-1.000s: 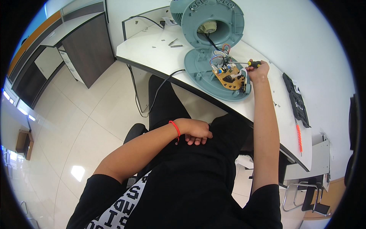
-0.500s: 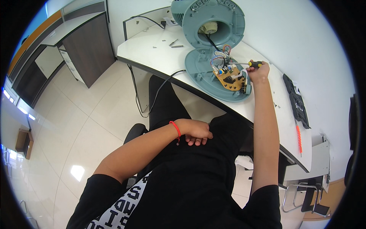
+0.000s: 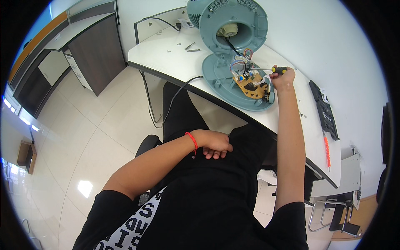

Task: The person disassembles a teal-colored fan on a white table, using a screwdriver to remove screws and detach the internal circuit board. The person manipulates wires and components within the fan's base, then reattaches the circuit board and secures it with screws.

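My right hand [image 3: 283,77] grips a yellow-and-black screwdriver [image 3: 279,71], its shaft reaching left into the wires beside a tan circuit board [image 3: 250,89]. The board sits in an oval grey-green plastic base [image 3: 218,79]. Coloured wires [image 3: 246,56] and a black cable join it to the raised housing [image 3: 254,29] behind, whose round opening shows a cream inner part [image 3: 228,30]. My left hand [image 3: 215,145] rests on my lap, fingers loosely bent and apart, holding nothing; a red cord bracelet is on that wrist.
The white desk [image 3: 160,56] carries small tools [image 3: 193,50], a black pouch [image 3: 323,108], an orange-handled tool [image 3: 327,152] and a loose cable [image 3: 185,83]. A wooden cabinet [image 3: 93,50] stands left, a cardboard box [image 3: 26,156] on the tiled floor, metal-framed chairs [image 3: 341,221] at lower right.
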Action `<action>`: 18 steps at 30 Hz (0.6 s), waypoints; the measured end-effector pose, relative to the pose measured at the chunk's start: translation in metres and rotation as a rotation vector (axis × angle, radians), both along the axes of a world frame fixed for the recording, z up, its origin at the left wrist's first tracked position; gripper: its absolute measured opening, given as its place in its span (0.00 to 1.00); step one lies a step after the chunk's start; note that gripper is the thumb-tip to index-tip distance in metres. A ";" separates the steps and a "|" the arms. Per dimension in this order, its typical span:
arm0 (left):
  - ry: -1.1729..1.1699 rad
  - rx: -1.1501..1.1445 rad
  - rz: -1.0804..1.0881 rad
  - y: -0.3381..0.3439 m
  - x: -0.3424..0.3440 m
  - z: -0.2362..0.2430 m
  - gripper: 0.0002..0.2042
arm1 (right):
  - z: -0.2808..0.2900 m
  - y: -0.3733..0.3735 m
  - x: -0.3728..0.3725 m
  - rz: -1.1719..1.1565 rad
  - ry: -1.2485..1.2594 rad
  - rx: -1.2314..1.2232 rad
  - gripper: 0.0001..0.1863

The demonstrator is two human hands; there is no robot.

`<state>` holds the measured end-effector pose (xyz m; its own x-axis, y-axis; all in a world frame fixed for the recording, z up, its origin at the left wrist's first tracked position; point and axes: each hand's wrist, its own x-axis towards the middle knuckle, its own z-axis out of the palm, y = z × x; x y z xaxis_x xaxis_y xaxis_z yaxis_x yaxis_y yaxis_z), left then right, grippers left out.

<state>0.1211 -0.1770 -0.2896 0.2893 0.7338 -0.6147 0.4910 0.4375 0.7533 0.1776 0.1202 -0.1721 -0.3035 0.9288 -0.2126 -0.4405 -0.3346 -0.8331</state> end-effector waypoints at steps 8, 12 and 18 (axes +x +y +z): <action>0.000 0.006 -0.004 0.001 -0.001 -0.002 0.20 | 0.002 -0.002 -0.004 -0.033 -0.026 -0.005 0.18; -0.005 0.023 0.006 0.000 0.001 -0.002 0.22 | 0.001 0.002 -0.001 -0.025 -0.020 0.000 0.17; -0.005 0.009 -0.001 -0.001 0.000 -0.001 0.19 | 0.001 0.003 -0.002 -0.026 -0.023 0.002 0.17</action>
<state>0.1207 -0.1779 -0.2907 0.2925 0.7393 -0.6065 0.4878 0.4302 0.7596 0.1752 0.1231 -0.1713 -0.2743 0.9366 -0.2179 -0.4294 -0.3220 -0.8437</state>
